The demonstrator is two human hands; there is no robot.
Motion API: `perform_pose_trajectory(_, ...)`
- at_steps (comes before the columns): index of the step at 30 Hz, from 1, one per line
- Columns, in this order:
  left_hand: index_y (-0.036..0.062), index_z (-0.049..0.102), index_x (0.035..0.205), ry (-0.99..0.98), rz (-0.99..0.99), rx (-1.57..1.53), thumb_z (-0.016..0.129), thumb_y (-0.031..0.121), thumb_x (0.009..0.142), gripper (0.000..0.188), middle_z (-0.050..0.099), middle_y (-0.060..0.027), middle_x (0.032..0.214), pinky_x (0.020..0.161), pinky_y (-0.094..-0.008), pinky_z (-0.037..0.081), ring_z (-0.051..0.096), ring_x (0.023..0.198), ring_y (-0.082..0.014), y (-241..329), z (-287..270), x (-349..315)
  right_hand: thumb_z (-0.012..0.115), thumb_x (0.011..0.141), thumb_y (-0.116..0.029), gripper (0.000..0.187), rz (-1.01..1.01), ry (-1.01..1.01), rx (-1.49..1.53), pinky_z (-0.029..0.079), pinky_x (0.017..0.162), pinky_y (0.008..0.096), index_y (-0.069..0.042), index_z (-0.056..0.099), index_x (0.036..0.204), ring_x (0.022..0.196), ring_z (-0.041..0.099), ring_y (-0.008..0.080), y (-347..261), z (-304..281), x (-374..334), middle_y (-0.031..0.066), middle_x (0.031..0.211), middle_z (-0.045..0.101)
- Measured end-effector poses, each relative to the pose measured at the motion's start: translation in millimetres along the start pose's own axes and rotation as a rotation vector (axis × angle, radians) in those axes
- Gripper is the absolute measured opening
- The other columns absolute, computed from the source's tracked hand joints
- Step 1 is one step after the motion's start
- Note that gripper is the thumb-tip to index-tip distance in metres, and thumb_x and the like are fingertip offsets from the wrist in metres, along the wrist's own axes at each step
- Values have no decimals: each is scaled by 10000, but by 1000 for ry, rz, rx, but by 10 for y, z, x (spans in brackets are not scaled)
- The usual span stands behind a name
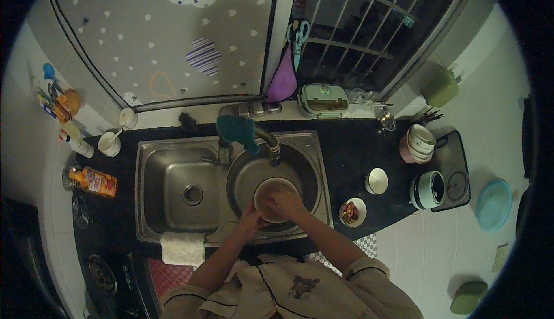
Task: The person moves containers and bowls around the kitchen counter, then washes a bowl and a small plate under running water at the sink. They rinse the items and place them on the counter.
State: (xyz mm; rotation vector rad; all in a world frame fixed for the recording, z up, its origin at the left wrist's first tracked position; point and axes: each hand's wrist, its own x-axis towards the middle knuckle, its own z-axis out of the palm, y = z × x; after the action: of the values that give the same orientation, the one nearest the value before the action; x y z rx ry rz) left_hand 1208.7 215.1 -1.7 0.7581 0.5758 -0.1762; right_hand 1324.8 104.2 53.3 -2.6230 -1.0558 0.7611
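Note:
A round bowl point(267, 184) is held low over the right basin point(242, 174) of the steel sink. My left hand point(252, 221) grips its lower left rim, with the fingers partly hidden under it. Inside the bowl, my right hand point(284, 203) reaches down with its fingers curled together; what they hold, if anything, is too dim to make out. Above the bowl hangs the faucet point(271, 143). A teal cloth or glove point(238, 131) is draped beside the spout.
The left basin point(167, 186) has a white towel point(183, 248) over its front edge. To the right stand a bowl of reddish pieces point(352, 212), a small white bowl point(376, 181), stacked bowls point(420, 143) and a pale green appliance point(428, 190). An orange bottle point(95, 181) lies left.

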Motion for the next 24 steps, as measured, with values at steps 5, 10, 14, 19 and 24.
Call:
perform_pose_trajectory(5,129,325,1312,-12,4,19,507,83,789,556,467,-82,1199,755,-381,529,534,1015,-234,-38,-65,65,602,731,-250,347,-81,168,-198,470,796,417,-56,586,1019,899,589,309,170,255,52,170,972,607)
perform_pose_trajectory(10,121,328,1306,-4,14,31,512,76,781,559,464,-83,1198,770,-405,524,534,1003,-229,-6,-68,52,608,698,-177,309,-85,56,59,475,783,414,-63,608,985,855,601,324,234,394,161,166,929,624)
perform_pose_trajectory(14,125,336,1300,12,-22,38,543,100,786,554,462,-82,1202,758,-396,528,531,1010,-227,-30,-112,71,594,708,-159,269,-157,85,131,482,766,408,-72,633,959,801,612,332,213,342,150,155,869,637)
perform_pose_trajectory(19,132,365,1283,-2,-2,7,562,115,794,527,493,-72,1165,734,-384,534,556,967,-216,21,-58,24,611,718,-212,328,-246,29,138,464,812,421,-82,619,1020,913,581,337,120,118,93,171,997,604)
perform_pose_trajectory(24,124,384,1267,31,4,-21,542,88,804,490,516,-66,1123,721,-378,538,574,922,-207,114,46,-57,646,706,-295,451,-197,107,-193,430,872,451,-82,573,1097,1044,504,348,147,140,118,200,1148,513)
